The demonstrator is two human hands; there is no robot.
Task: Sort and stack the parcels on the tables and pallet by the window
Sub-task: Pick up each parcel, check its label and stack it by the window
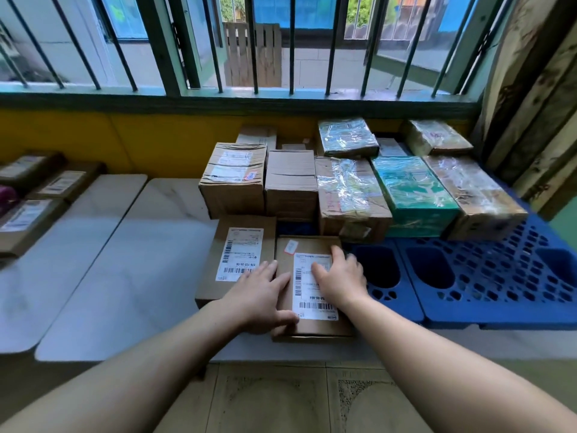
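Observation:
A flat cardboard parcel with a white label [288, 257] lies at the front edge of the blue pallet. My left hand [260, 295] grips its left side, thumb over the near corner. My right hand [342, 278] lies flat on its label with fingers spread. A second flat labelled parcel [240, 254] sits touching it on the left. Behind them stand two brown boxes [234, 179] [290, 182], a film-wrapped box [349, 192], a green wrapped parcel [412, 195] and another wrapped brown one [474, 195].
More wrapped parcels [346, 137] sit on the back row under the barred window. The blue pallet [499, 276] extends right. Two white tables [125, 260] lie to the left, with several brown parcels [31, 220] at the far left. A curtain [530, 104] hangs at right.

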